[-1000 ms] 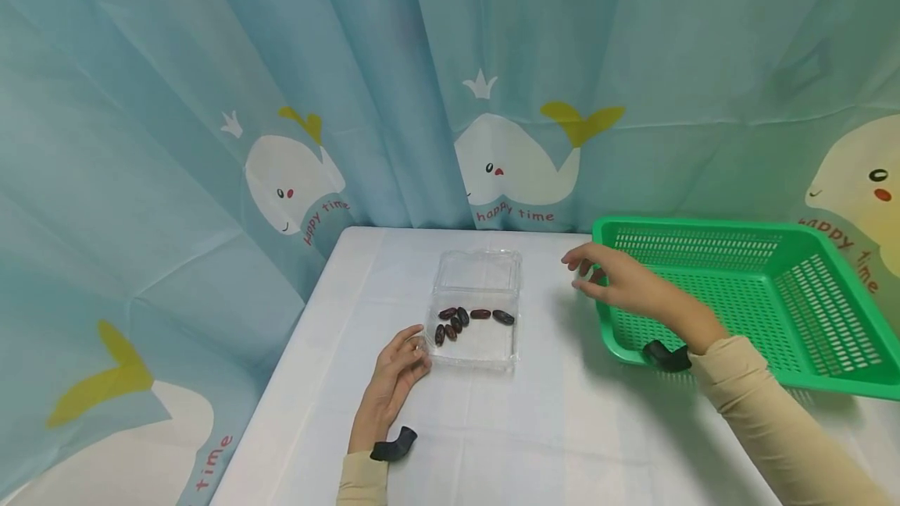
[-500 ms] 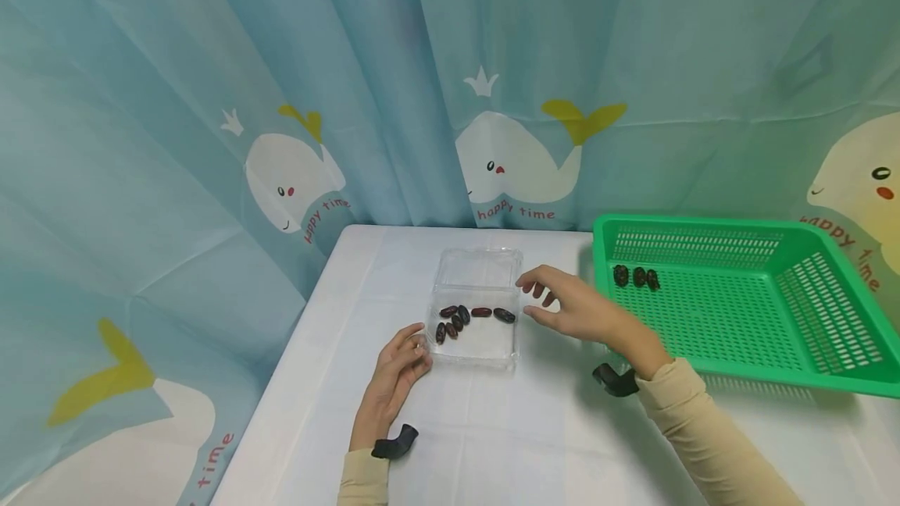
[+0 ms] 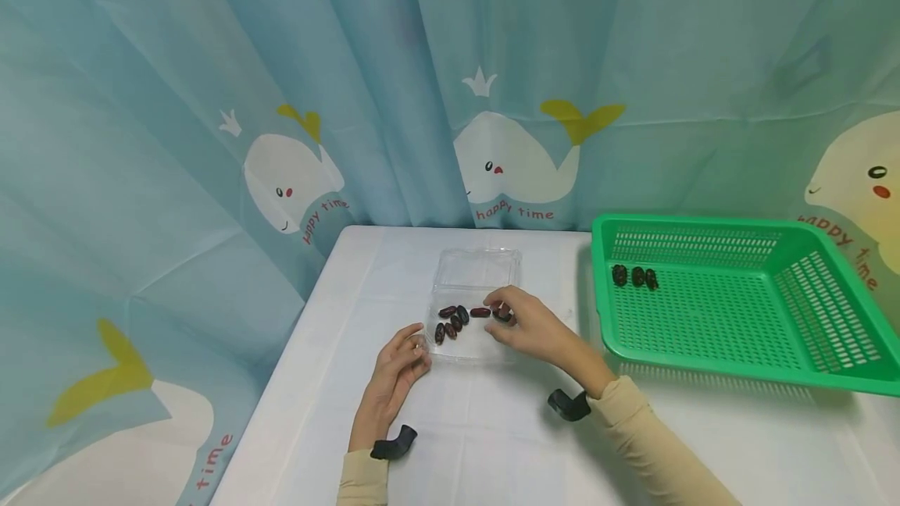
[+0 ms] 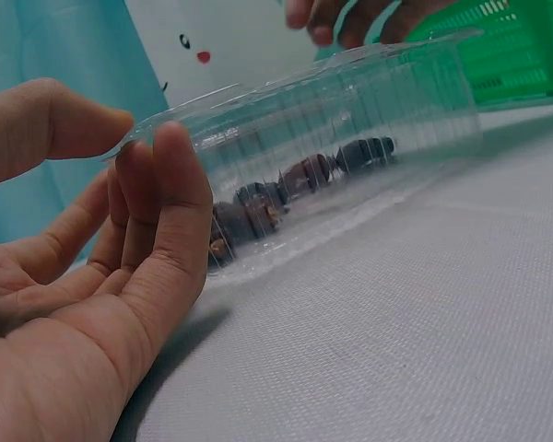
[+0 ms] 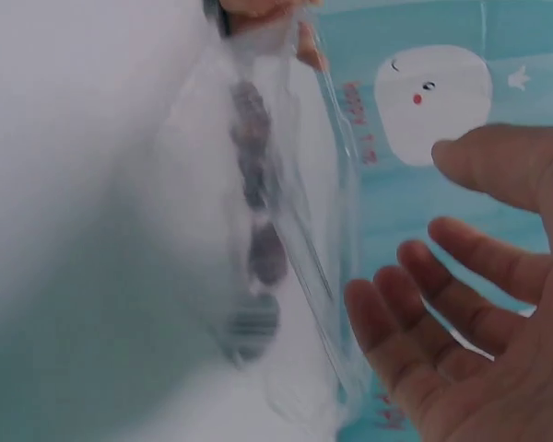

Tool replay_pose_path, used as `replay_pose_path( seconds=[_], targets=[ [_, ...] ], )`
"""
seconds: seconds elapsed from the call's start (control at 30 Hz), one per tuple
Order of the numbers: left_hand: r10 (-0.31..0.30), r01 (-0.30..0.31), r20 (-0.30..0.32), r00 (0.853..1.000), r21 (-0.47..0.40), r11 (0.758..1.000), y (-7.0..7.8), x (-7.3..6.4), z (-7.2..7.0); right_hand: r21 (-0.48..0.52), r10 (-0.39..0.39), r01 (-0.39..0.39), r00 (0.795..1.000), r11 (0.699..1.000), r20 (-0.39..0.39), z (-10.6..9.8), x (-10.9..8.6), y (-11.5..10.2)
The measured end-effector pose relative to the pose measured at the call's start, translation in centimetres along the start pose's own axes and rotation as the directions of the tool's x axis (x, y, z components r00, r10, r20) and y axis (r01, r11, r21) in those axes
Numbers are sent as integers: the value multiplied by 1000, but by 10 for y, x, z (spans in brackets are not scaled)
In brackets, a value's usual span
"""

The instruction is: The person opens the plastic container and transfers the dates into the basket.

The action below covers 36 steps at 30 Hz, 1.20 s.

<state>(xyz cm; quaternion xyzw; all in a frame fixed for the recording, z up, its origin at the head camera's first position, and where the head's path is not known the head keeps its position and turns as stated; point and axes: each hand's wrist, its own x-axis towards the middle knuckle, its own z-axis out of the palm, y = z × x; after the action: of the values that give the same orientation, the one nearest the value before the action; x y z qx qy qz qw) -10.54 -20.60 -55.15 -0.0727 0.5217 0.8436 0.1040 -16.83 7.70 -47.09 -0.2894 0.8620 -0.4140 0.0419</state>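
Observation:
A clear plastic clamshell box [image 3: 481, 347] lies with its lid back on the white table, several dark brown dates [image 3: 480, 312] inside it. My left hand [image 3: 395, 375] pinches the box's left rim between thumb and fingers, as the left wrist view shows close up. Over the right side of the box is my right hand [image 3: 532, 328], thumb and fingers apart around the rightmost date [image 3: 501, 315], which it partly hides in the head view. In the right wrist view the fingers [image 5: 373, 318] are spread beside the box wall with nothing between them.
A green plastic basket [image 3: 703, 365] stands to the right, with three dates [image 3: 638, 276] in its back left corner. Behind the table [image 3: 450, 451] hangs a blue curtain [image 3: 394, 100] printed with white whales.
My right hand has moved left from the basket's edge to over the clear box, uncovering the dates in the basket. My left hand has stayed on the box rim.

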Motion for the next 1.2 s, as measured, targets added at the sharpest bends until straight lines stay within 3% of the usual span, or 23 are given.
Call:
replay_pose_path(
  seconds=[0.47,0.7,0.9,1.2],
  targets=[
    [1,-1,-9,1000,36,999,1,-2,0,68,162,-156,982,985,-92,43,21,-14],
    [-8,8,-15,1000,20,1000,1,-2,0,102,276,-262,946,960,-170,57,29,-15],
    [-6,6,-17,1000,16,1000,1,0,0,125,365,-346,912,930,-189,63,35,-17],
    [-5,5,-2,1000,7,1000,0,2,0,100,406,-393,881,914,-244,74,40,-18]
  ],
)
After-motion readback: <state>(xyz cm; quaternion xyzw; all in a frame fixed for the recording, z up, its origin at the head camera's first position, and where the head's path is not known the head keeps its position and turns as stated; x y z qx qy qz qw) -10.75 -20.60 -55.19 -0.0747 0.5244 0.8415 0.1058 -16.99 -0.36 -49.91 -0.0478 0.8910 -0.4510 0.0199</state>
